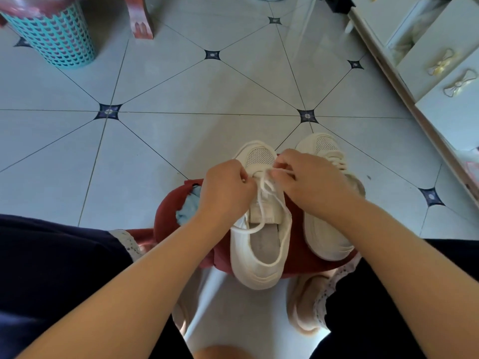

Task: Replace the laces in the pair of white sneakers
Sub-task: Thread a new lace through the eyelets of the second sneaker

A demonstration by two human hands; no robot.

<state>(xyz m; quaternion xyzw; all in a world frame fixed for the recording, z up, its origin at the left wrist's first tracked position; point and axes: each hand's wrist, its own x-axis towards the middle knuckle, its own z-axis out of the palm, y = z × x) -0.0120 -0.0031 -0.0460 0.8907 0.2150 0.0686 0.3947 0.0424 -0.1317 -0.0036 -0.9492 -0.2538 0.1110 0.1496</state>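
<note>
Two white sneakers stand side by side on a red stool (168,216), toes pointing away from me. The left sneaker (259,265) has a white lace (281,224) running through its front eyelets, with loose ends looping down over its opening. My left hand (225,193) pinches the lace at the shoe's left side near the front eyelets. On the right side of those eyelets, my right hand (308,182) pinches a lace end. The right sneaker (324,229) sits laced, partly hidden under my right wrist.
A turquoise perforated basket (54,35) stands at the far left on the tiled floor (197,94). A red furniture leg (141,19) is behind it. White drawers with bow handles (440,73) line the right side. My knees and slippered feet flank the stool.
</note>
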